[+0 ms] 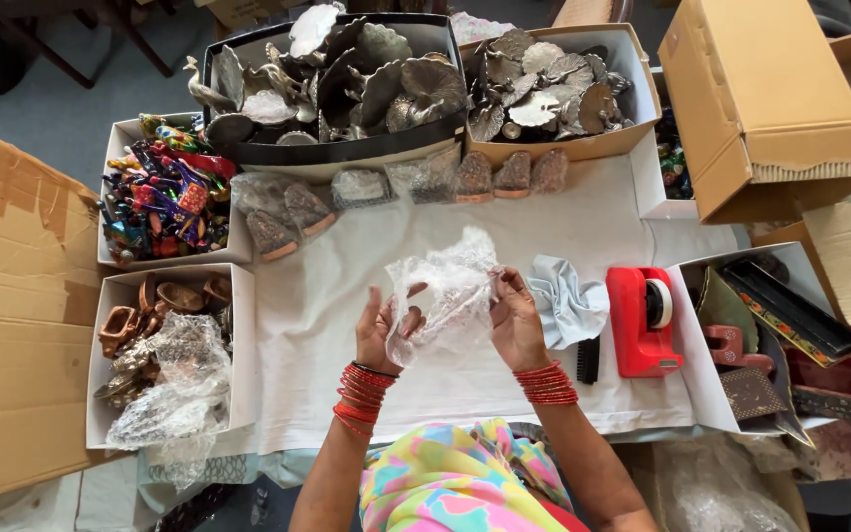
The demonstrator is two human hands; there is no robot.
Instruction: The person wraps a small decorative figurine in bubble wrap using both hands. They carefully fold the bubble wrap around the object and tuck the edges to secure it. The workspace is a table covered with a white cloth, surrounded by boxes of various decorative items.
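Both of my hands hold up a crumpled piece of clear bubble wrap over a white cloth-covered table. My left hand grips its lower left edge. My right hand pinches its right side. Red bangles ring both wrists. Whether something is inside the wrap is hidden. A pale blue cloth lies just right of my right hand, with a small black brush below it.
A red tape dispenser stands at the right. A row of bubble-wrapped pieces lies along the far side. Boxes of grey metal ornaments, colourful figurines, brown items and dark boxes ring the table. A cardboard carton sits upper right.
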